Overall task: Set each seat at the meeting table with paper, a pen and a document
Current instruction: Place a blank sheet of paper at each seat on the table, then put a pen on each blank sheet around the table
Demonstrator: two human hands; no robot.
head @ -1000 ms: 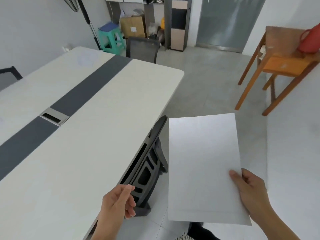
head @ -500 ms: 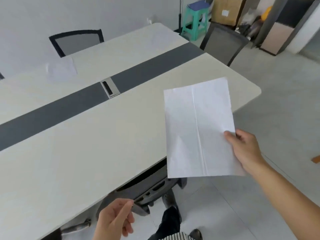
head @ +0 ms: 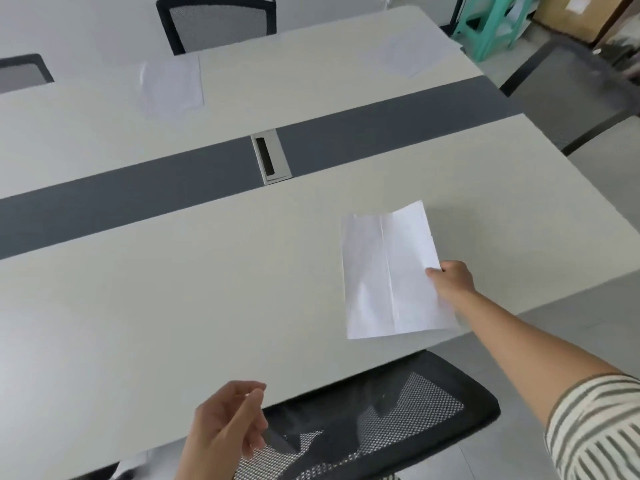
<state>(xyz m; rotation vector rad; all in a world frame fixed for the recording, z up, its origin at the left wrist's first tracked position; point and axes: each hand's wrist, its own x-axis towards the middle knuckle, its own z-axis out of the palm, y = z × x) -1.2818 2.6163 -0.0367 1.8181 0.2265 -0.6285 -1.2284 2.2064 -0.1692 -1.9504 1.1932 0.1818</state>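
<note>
My right hand [head: 452, 278] pinches the right edge of a white sheet of paper [head: 391, 271] with a lengthwise crease, held low over the near side of the cream meeting table [head: 173, 306], above a black mesh chair [head: 381, 410] tucked in at that seat. My left hand [head: 228, 427] hovers at the table's near edge, fingers loosely curled, holding nothing. Two more white sheets lie on the far side: one [head: 171, 84] before a far black chair [head: 216, 24], another [head: 408, 53] near the far right corner.
A dark grey strip [head: 138, 188] runs along the table's middle with a metal cable hatch [head: 270, 155] in it. Another chair [head: 571, 95] stands at the table's right end, a green stool [head: 491, 26] and a cardboard box [head: 575, 12] behind it. A third chair [head: 22, 72] shows at far left.
I have turned toward the table. My right hand has carried the sheet from beside the table to low over its near side. The left hand stays low and idle.
</note>
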